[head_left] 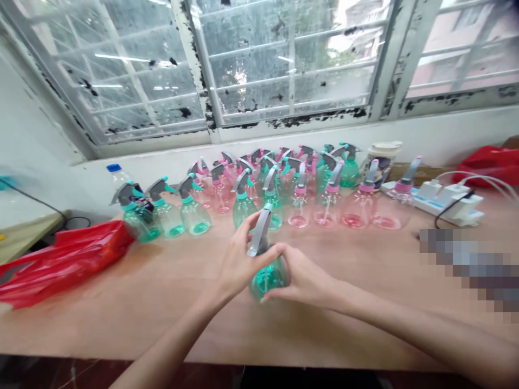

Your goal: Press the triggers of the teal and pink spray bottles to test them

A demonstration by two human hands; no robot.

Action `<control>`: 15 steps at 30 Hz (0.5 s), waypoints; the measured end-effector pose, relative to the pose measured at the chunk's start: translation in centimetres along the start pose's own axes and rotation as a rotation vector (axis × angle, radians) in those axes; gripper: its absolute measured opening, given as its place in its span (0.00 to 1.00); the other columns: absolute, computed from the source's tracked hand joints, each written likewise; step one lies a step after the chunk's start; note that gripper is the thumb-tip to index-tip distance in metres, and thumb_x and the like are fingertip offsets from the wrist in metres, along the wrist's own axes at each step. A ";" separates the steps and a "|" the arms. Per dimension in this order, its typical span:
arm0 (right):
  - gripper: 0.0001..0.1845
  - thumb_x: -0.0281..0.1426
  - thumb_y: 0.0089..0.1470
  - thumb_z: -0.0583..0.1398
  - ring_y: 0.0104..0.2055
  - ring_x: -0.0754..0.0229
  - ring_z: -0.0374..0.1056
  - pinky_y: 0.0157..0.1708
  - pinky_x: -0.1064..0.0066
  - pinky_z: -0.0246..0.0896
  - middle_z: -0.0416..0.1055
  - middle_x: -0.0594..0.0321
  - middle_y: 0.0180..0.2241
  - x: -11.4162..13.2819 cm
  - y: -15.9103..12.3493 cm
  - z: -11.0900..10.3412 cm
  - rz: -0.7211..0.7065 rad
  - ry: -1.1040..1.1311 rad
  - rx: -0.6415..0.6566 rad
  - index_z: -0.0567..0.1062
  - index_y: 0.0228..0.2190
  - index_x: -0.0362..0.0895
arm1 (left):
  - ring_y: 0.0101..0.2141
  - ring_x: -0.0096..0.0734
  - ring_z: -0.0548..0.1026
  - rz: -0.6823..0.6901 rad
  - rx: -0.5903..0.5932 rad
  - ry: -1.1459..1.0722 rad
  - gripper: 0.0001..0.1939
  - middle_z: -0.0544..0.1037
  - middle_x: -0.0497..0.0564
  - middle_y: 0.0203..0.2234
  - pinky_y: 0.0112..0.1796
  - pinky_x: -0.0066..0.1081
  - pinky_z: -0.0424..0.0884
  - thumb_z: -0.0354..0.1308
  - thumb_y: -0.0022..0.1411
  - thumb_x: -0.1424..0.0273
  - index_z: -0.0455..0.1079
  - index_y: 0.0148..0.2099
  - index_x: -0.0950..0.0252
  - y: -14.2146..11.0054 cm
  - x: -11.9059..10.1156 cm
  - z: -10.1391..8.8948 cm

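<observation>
A green see-through spray bottle (267,278) with a grey trigger head is between my two hands, above the middle of the table. My left hand (239,254) wraps around its neck and head from the left, thumb across the front. Around the body from the right curls my right hand (302,273), with its thumb low near the base. Just beyond stand more green spray bottles (195,216) and a row of pink spray bottles (326,208). Whether the held bottle touches the table I cannot tell.
Behind are several more pink and green bottles, below the barred window (284,65). A red plastic bag (77,254) lies at left. On the right are a white power strip (450,202) with cables, a patterned cup (381,162) and another red bag (490,165).
</observation>
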State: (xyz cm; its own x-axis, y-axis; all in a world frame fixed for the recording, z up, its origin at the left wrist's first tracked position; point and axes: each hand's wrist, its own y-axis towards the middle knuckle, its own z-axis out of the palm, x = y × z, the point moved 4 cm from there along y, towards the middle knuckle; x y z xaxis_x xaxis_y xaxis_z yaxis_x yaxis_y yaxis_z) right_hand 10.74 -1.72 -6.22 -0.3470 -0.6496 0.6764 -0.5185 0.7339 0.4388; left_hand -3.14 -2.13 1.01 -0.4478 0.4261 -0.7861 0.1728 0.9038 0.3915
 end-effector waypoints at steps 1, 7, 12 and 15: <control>0.47 0.45 0.41 0.72 0.57 0.40 0.65 0.53 0.47 0.63 0.68 0.47 0.54 0.0 -0.3 -0.5 -0.011 -0.008 -0.001 0.61 0.58 0.46 | 0.42 0.40 0.77 0.016 0.025 -0.034 0.30 0.75 0.56 0.49 0.40 0.36 0.75 0.65 0.56 0.63 0.63 0.59 0.62 0.4 -0.5 0.8; 0.56 0.48 0.42 0.71 0.64 0.41 0.56 0.61 0.48 0.54 0.59 0.45 0.62 -0.8 -1.8 -3.5 -0.063 -0.011 0.005 0.52 0.64 0.45 | 0.40 0.36 0.78 0.072 0.078 -0.219 0.19 0.77 0.54 0.46 0.42 0.35 0.75 0.60 0.59 0.67 0.66 0.53 0.63 2.5 -1.5 4.9; 0.43 0.51 0.51 0.65 0.61 0.44 0.61 0.59 0.49 0.58 0.63 0.45 0.60 -5.1 -3.4 -6.0 0.089 -0.054 0.115 0.61 0.60 0.42 | 0.34 0.33 0.76 0.068 0.068 -0.173 0.13 0.78 0.51 0.39 0.36 0.31 0.73 0.57 0.59 0.67 0.69 0.48 0.62 3.4 -0.9 5.5; 0.30 0.46 0.58 0.61 0.60 0.46 0.63 0.59 0.49 0.58 0.67 0.47 0.58 -8.0 -3.9 -7.0 0.086 -0.170 0.082 0.67 0.56 0.43 | 0.33 0.32 0.76 0.080 0.110 -0.141 0.12 0.78 0.51 0.37 0.37 0.32 0.72 0.56 0.60 0.67 0.69 0.47 0.61 3.4 -1.0 5.2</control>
State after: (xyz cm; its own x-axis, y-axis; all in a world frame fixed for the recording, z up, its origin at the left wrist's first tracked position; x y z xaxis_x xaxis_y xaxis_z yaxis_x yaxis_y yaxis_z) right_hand 21.01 1.99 -9.21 -0.5164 -0.6146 0.5964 -0.5405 0.7741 0.3297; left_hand 2.45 0.72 0.64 -0.3030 0.4910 -0.8167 0.3016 0.8624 0.4066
